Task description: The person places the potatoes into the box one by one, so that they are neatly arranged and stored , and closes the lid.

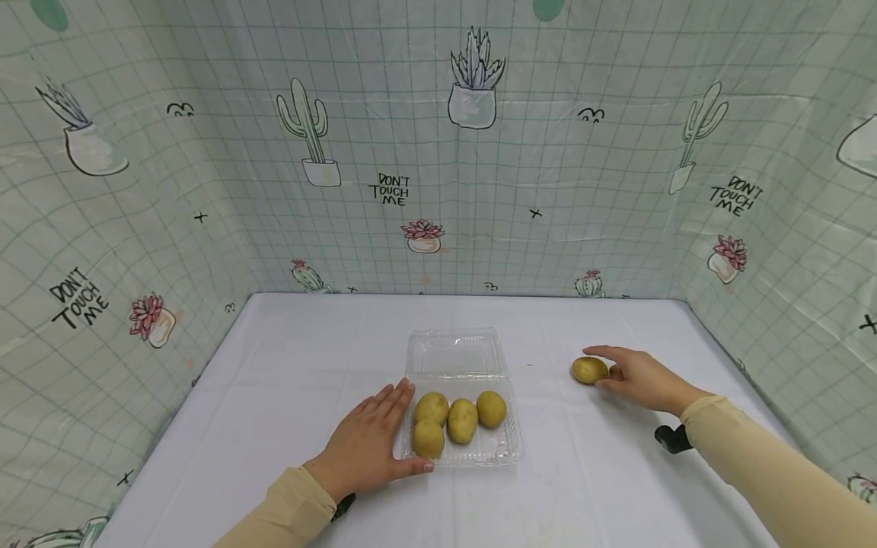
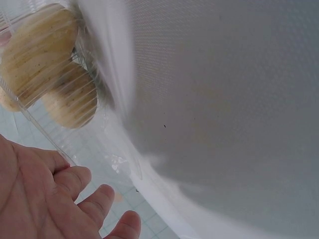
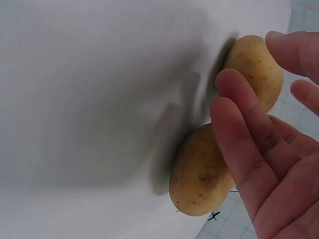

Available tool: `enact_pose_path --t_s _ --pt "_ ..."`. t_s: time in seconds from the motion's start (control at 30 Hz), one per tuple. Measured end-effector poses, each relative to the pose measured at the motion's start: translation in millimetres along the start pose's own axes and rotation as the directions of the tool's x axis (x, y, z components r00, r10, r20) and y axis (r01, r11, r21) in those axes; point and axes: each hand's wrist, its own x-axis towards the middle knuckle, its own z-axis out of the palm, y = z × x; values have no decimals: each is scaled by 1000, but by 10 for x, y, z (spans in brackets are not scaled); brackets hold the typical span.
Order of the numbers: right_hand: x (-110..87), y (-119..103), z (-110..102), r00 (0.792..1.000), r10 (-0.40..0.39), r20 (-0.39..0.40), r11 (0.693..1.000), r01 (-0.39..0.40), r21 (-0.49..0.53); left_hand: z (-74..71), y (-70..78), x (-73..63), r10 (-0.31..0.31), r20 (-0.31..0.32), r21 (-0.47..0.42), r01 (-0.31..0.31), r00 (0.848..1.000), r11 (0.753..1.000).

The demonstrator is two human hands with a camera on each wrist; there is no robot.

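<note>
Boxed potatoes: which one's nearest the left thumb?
The front-left potato, just behind the thumb of the left hand; the other three sit farther away.

White table, gridded backdrop — cactus-printed, wrinkled

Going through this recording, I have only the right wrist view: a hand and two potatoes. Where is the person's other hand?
Observer: The left hand is at the left side of a clear plastic container, as the head view shows.

Operator: Is anything in that container?

Observer: Yes, four potatoes, all sitting in its base.

Operator: Is its lid closed over them?

Observer: No, the lid is open, folded back on the side away from the person.
</note>
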Motion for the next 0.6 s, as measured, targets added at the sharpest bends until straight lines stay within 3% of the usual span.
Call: enact_pose_path --t_s 0.2,0.6 --pt "11 12 41 1000 -3 6 1000 3 7 -1 -3 3 2 -5 -2 -2 1000 1000" --pt "50 15 136 997 -28 -72 994 20 -104 1 -7 -1 -2 -1 -12 2 1000 1000"
